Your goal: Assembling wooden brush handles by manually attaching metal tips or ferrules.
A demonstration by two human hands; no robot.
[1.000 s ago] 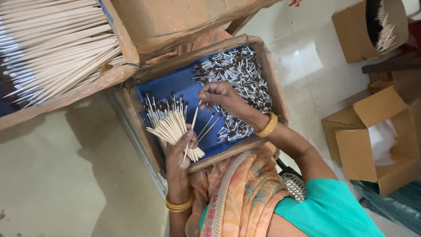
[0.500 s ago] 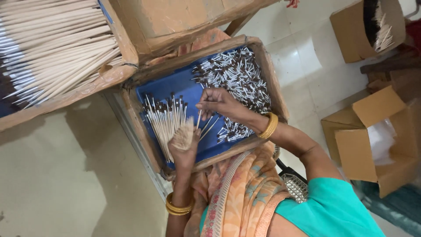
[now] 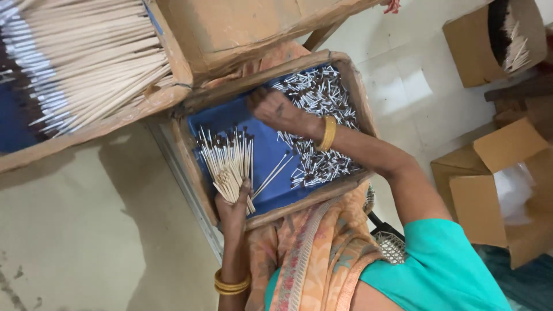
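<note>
Right hand [image 3: 279, 110] now farther up the tray [image 3: 351, 86], closed; left hand [image 3: 233, 201] gripping upright stick bundle [image 3: 227, 161], dark tips up.

Stick bundle [image 3: 227, 164] in tray [image 3: 271, 201], left of loose stick pile [image 3: 319, 95]; carton [image 3: 489, 190] well right.

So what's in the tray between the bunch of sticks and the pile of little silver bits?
In the head view, mostly bare blue tray floor, with a few loose thin sticks lying slantwise between the bunch of sticks and the pile of small silver pieces.
</note>
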